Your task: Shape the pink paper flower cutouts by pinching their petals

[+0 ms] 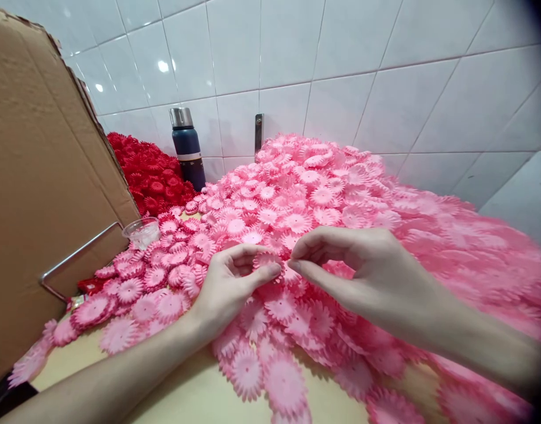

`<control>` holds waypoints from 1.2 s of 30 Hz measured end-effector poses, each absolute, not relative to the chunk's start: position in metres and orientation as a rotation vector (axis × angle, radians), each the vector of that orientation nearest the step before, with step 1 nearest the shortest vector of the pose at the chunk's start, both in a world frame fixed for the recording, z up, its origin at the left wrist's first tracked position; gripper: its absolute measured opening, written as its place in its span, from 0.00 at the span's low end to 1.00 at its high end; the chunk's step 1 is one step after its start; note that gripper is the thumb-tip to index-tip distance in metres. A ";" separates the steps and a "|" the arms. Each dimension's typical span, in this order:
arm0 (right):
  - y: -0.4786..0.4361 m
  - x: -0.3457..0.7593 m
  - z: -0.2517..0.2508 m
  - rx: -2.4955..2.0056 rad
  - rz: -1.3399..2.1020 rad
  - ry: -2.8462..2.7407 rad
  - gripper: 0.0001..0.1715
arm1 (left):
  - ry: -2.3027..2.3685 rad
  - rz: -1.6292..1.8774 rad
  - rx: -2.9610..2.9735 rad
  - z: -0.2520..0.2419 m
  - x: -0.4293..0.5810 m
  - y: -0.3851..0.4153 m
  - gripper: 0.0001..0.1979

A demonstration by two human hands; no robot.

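Note:
In my left hand a pink scalloped flower piece is pinched between thumb and fingers. Just to its right, my right hand has its thumb and fingertips brought together in a pinch near the piece's edge. Whatever lies between those right fingertips is too small to make out. Both hands are over a large heap of pink flower pieces, round with toothed rims and pale centres. Some of these pieces lie in stacks on the pale yellow tabletop.
A cardboard box stands at left with a bent metal rod against it. Near it is a clear plastic cup. Behind are a red flower-piece heap, a dark blue bottle and a white tiled wall.

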State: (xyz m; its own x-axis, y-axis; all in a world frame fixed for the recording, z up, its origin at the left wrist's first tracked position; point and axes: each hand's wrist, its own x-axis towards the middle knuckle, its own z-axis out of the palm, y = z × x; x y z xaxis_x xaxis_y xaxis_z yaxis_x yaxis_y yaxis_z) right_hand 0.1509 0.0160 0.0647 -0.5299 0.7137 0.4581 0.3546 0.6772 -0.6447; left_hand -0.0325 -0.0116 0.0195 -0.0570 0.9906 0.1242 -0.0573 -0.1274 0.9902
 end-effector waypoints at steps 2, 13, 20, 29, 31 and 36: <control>0.016 0.151 0.065 -0.823 0.646 -2.155 0.05 | 1.131 1.355 1.192 0.021 -0.031 -0.012 0.13; 0.014 0.148 0.066 -0.815 0.769 -2.131 0.03 | 1.186 1.290 1.373 0.022 -0.034 -0.013 0.23; 0.015 0.149 0.059 -0.787 0.758 -2.143 0.09 | 1.147 1.222 1.457 0.017 -0.034 -0.011 0.17; 0.016 0.153 0.063 -0.808 0.574 -2.215 0.08 | 0.955 1.157 1.325 0.014 -0.035 -0.014 0.12; 0.017 0.153 0.063 -0.804 0.586 -2.204 0.07 | 0.975 1.160 1.324 0.015 -0.034 -0.013 0.13; 0.024 0.155 0.063 -0.759 0.616 -2.315 0.07 | 1.006 1.157 1.391 0.016 -0.033 -0.013 0.09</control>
State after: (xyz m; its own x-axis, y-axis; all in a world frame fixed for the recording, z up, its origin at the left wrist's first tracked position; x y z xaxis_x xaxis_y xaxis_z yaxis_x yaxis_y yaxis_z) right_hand 0.1553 0.0242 0.0629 -0.6440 0.6475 0.4074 0.3593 0.7261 -0.5862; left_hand -0.0327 -0.0126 0.0160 0.1883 0.9736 0.1288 -0.0078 -0.1297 0.9915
